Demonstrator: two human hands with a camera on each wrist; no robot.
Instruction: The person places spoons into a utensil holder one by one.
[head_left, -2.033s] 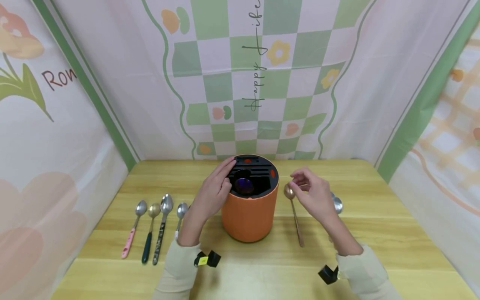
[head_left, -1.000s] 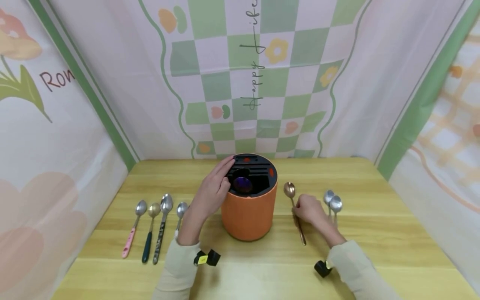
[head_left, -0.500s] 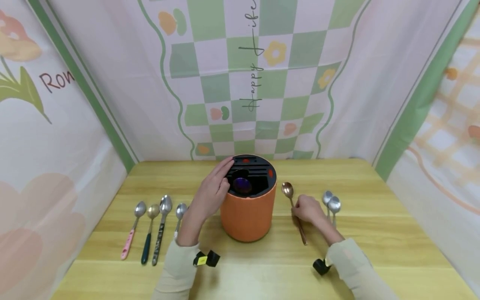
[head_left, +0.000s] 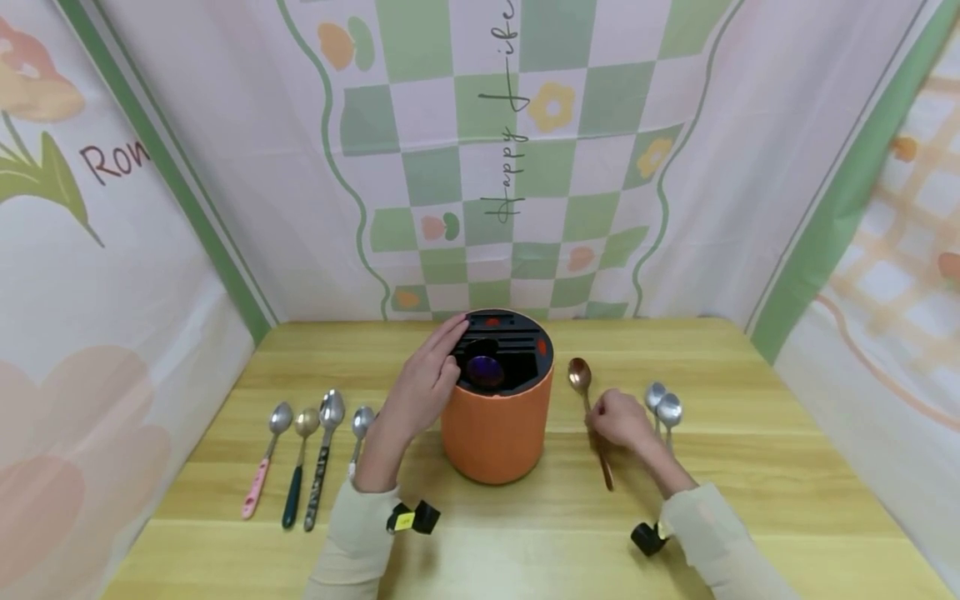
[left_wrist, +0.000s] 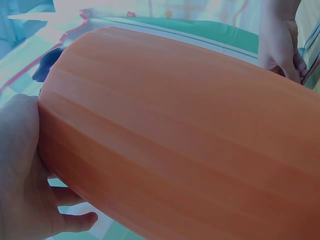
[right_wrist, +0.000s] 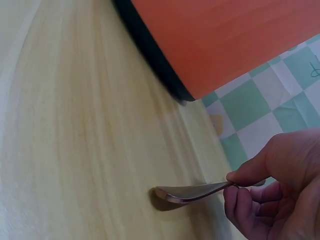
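The orange utensil holder (head_left: 493, 437) stands upright in the middle of the table, its black slotted insert (head_left: 517, 333) on top. My left hand (head_left: 423, 383) rests against its left side and rim with fairly straight fingers; the left wrist view shows that hand (left_wrist: 30, 175) beside the ribbed orange wall (left_wrist: 175, 125). To the right of the holder, my right hand (head_left: 621, 418) pinches a copper-coloured spoon (head_left: 602, 461) by its handle. In the right wrist view the thumb and fingers (right_wrist: 250, 172) grip the spoon's handle (right_wrist: 192, 193), whose end lies low over the wood.
Several spoons lie at the left: one with a pink handle (head_left: 257, 487), one dark green (head_left: 293, 496), one patterned (head_left: 318, 487), and one partly behind my left arm (head_left: 363, 419). Two silver spoons (head_left: 670, 409) lie right of my right hand. A patterned cloth (head_left: 517, 167) hangs behind.
My right hand has come down from above the copper spoon's bowl to its handle and taken hold of it. The spoon has shifted slightly. My left hand has stayed on the holder.
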